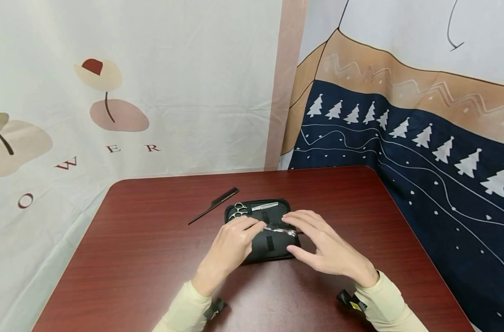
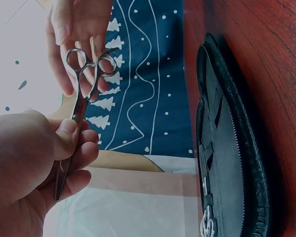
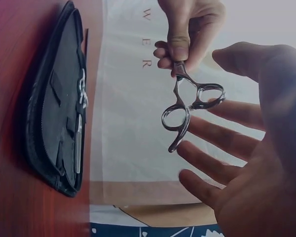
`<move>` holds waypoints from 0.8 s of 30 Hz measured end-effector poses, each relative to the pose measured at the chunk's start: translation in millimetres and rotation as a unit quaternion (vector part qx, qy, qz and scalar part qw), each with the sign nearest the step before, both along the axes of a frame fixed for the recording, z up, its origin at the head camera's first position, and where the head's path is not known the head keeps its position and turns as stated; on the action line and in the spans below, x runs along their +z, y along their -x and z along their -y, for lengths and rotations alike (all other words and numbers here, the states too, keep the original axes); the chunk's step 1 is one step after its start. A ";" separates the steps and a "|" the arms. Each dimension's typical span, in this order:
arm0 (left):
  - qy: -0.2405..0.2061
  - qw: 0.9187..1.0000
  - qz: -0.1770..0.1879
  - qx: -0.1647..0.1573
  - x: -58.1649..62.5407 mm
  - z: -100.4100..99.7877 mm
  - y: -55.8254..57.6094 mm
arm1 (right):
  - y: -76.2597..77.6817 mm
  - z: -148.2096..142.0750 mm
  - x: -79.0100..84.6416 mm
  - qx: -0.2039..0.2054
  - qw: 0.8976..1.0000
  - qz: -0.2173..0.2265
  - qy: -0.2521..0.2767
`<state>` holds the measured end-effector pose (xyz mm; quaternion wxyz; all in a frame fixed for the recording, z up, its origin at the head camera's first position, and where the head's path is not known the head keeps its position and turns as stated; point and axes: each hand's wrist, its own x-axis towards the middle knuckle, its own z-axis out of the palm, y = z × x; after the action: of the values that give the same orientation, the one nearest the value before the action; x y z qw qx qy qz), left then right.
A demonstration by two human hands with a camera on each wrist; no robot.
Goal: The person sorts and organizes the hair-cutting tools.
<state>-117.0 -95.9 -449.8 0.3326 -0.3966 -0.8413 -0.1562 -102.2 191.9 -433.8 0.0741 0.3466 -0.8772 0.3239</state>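
Note:
My left hand (image 1: pixel 228 246) pinches a pair of metal hairdressing scissors (image 2: pixel 78 109) by the blades, between thumb and fingers. Their finger rings point toward my right hand (image 1: pixel 332 252). In the right wrist view that hand's fingers are spread and slightly bent, with fingertips close to the rings; whether they touch is unclear. Below both hands lies an unfolded black zip case (image 1: pixel 281 251) on the table. Another pair of scissors (image 1: pixel 265 206) sits in its far half, partly covered by my left hand in the head view.
A black tail comb (image 1: pixel 223 197) lies on the reddish-brown wooden table (image 1: pixel 144 258), left of and beyond the case. Printed cloths (image 1: pixel 218 83) hang behind the table and along its right side.

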 end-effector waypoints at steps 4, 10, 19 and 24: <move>-0.023 1.000 0.017 0.003 -0.2 -0.5 -0.1 | 1.9 0.2 -2.5 0.005 0.999 -0.048 0.003; -0.057 0.998 0.037 0.010 -0.4 -1.2 -0.8 | 4.7 0.2 -2.7 -0.005 0.995 -0.100 -0.007; -0.092 0.992 0.083 0.027 1.6 -3.0 -4.3 | 10.2 1.2 -6.2 0.004 0.980 -0.201 0.008; -0.117 0.982 0.147 0.038 5.7 -5.2 -8.2 | 11.6 0.4 -6.9 0.012 0.975 -0.221 0.008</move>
<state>-108.8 -90.6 -444.2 0.2551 -0.2952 -0.8716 -0.2968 -113.9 191.6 -440.7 0.2656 0.4192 -0.8323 0.2469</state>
